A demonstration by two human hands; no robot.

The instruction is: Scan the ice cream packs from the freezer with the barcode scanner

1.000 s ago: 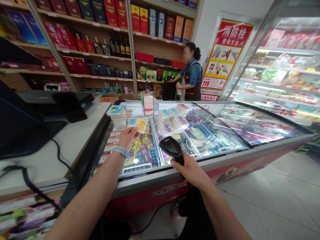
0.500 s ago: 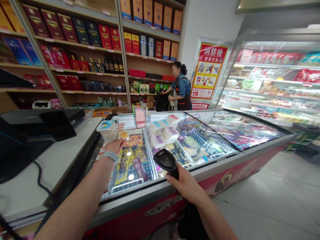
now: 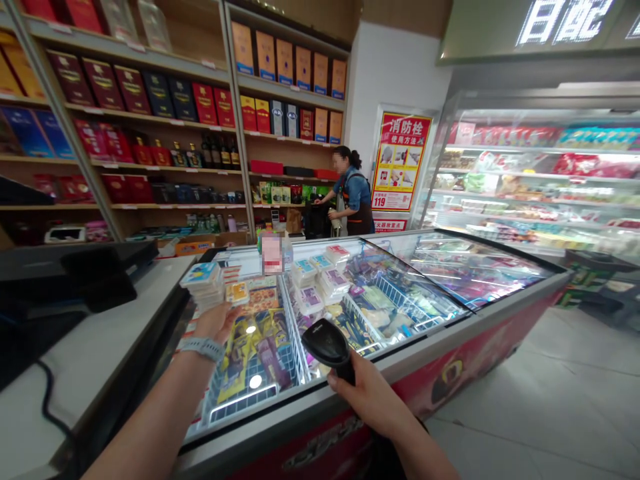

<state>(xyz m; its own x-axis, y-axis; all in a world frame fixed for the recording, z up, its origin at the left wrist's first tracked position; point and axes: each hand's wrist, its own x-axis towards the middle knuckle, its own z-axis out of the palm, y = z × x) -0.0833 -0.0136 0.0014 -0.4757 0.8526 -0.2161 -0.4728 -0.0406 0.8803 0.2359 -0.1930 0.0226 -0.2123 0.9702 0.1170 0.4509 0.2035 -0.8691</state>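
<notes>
Gripping a black barcode scanner (image 3: 326, 341) in the right hand (image 3: 364, 392), left hand (image 3: 214, 324) close by a yellow-labelled pack (image 3: 237, 292), whether pinching or loose I can't tell, that pack atop the glass-topped chest freezer (image 3: 450, 339), beside stacked blue-labelled packs (image 3: 203, 283)

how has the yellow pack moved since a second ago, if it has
Yes: judged against the blue-topped stack, the yellow pack has moved left, closer to that stack.

Wooden shelves (image 3: 193, 33) hold gift boxes (image 3: 131, 91) and dark bottles (image 3: 224, 155). A person (image 3: 357, 193) in a brown apron (image 3: 360, 219) stands beside a red fire-hydrant poster (image 3: 400, 160), left of a lit display cooler (image 3: 597, 87).
</notes>
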